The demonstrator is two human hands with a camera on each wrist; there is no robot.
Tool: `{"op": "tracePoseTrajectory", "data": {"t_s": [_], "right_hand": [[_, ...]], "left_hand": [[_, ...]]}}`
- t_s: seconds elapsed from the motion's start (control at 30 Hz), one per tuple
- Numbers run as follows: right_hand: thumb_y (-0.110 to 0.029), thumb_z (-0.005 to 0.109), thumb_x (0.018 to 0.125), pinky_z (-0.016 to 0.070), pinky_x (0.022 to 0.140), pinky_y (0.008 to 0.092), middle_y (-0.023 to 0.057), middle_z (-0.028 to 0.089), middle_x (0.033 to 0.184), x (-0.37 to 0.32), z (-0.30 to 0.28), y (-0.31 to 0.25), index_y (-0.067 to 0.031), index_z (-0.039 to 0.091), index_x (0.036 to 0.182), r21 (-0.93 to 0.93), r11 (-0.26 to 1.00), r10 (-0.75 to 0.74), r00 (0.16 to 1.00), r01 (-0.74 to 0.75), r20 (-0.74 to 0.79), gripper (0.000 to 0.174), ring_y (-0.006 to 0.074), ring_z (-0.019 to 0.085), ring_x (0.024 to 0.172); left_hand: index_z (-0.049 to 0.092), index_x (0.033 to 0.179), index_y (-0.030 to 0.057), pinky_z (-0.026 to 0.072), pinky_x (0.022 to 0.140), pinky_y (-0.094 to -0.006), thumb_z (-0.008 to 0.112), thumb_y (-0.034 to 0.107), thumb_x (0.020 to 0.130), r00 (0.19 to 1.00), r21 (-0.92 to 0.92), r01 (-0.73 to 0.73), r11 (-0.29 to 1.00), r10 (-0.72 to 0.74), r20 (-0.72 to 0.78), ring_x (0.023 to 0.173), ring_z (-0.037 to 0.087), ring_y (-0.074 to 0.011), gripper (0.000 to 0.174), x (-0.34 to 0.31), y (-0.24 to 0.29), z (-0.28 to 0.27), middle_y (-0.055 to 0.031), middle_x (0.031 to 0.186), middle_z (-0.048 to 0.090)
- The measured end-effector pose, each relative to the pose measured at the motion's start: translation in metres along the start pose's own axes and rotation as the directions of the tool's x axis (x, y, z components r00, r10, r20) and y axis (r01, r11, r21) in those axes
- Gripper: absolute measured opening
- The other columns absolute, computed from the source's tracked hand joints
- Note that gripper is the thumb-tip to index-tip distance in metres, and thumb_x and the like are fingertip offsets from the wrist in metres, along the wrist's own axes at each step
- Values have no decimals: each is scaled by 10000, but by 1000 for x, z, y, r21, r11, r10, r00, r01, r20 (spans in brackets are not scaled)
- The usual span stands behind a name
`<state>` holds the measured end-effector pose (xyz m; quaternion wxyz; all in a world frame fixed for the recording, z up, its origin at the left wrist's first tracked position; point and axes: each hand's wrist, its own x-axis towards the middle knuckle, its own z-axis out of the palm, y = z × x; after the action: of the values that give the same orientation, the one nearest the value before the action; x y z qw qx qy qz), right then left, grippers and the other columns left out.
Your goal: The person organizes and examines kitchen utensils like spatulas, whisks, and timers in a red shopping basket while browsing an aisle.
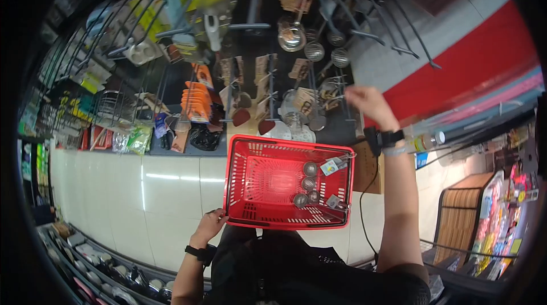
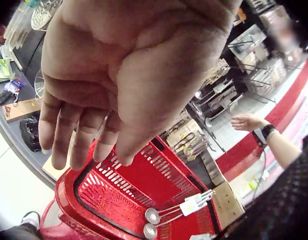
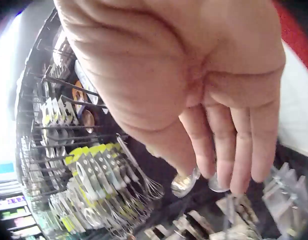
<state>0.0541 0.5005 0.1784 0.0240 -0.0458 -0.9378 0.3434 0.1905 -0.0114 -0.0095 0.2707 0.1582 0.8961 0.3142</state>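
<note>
Where strainers (image 1: 308, 183) lie, slotted plastic basket (image 1: 285, 226).

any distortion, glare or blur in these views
Head view: heavy fisheye bending, dark round border, glare streak on the floor tiles. Left wrist view: left hand fills the frame, far shelves blurred. Right wrist view: right hand looms soft, white washout at left.
</note>
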Motion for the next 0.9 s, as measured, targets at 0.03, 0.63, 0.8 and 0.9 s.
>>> {"op": "tracePoseTrajectory", "data": {"t_s": [0.03,0.63,0.8,0.9], "right_hand": [[-205,623,823,509,689,305,105,683,822,-21,7,19,-28,677,943,57,982,175,979,-181,103,220,171,649,757],[-86,774,557,488,784,411,183,606,865,-150,170,212,-14,583,788,81,748,599,618,-658,-509,308,365,587,863],[-25,710,599,495,763,394,171,591,841,-151,183,209,-37,623,689,89,744,578,570,-662,-584,126,334,598,821],[-24,683,628,498,745,396,169,599,807,-160,179,197,-43,659,696,31,790,502,618,-612,-605,75,331,606,775]], "left_hand": [[617,970,40,516,706,-369,625,192,823,1000,8,-17,1000,17,12,761,642,-305,212,4,0,4,-155,845,655],[609,916,56,500,777,-434,632,241,792,998,344,-55,937,61,-7,879,610,-337,224,20,-16,49,-181,934,619],[614,918,52,503,793,-428,650,229,774,1000,301,-16,954,23,-19,868,609,-356,232,17,-15,51,-198,1034,577],[619,928,71,489,812,-421,637,244,792,1000,283,-26,959,29,-9,890,595,-348,222,19,-18,53,-184,1001,580]]}}
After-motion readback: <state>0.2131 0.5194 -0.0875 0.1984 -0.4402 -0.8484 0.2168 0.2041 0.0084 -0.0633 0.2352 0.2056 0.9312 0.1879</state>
